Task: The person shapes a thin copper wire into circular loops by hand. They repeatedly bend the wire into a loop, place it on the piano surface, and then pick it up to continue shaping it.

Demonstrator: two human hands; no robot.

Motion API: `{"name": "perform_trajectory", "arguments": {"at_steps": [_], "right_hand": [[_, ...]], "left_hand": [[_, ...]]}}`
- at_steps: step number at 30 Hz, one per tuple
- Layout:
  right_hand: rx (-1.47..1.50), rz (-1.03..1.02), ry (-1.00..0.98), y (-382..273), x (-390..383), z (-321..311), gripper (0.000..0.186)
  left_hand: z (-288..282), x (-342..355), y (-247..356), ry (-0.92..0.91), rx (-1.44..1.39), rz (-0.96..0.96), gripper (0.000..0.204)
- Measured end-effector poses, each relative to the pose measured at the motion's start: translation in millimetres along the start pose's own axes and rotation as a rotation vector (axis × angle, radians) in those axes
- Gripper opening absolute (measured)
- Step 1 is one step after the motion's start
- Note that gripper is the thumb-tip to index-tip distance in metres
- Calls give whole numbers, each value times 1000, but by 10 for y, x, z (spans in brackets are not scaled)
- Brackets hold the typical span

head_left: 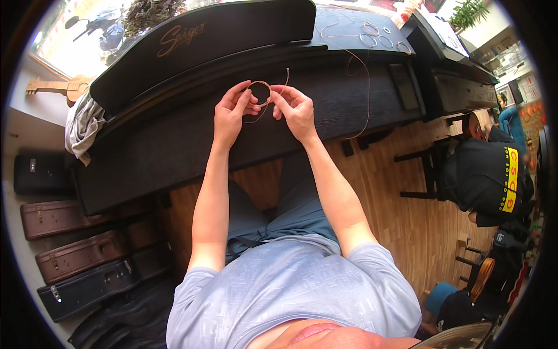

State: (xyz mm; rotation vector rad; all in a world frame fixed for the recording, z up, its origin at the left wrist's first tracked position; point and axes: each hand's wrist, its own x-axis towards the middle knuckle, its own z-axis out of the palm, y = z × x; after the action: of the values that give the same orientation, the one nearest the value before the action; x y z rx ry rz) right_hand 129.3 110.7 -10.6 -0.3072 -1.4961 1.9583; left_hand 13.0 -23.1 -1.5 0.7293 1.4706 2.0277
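Note:
A coiled copper-coloured guitar string [260, 82] is held up between my two hands over a dark table. My left hand [231, 111] pinches the left side of the coil between thumb and fingers. On the opposite side, my right hand [297, 114] grips the coil's right edge, its fingers closed. One loose end stands up past my right fingers and ends in a small light tip; another short end hangs below the coil. Beyond my hands, several more coiled strings [368, 41] lie on the grey-blue surface at the back right.
A long loose string [369, 96] trails over the right end of the dark table [343, 107]. A raised black panel [232, 29] runs along its back. Grey cloth [85, 125] and a small guitar [61, 87] are left, above instrument cases [81, 253]. A person [479, 174] sits at right.

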Motion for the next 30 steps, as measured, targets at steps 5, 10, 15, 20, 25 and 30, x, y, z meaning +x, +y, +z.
{"name": "perform_trajectory", "arguments": {"at_steps": [5,10,15,20,25,30], "right_hand": [[-22,-42,12,-41,-29,53,40],[-29,-169,42,-14,-19,43,34],[-568,-512,152,166,17,-14,15],[-461,-103,216,113,-63,75,25],[-230,-240,256,175,-34,49,37],[-250,-228,188,124,-52,97,29]], "left_hand": [[-50,23,-37,14,-147,-5,33],[-45,8,-57,23,-77,16,30],[-34,7,-66,28,-55,30,27],[-81,25,-105,43,-112,45,27],[-81,33,-72,112,-271,45,33],[-82,18,-44,125,-270,58,39]]}}
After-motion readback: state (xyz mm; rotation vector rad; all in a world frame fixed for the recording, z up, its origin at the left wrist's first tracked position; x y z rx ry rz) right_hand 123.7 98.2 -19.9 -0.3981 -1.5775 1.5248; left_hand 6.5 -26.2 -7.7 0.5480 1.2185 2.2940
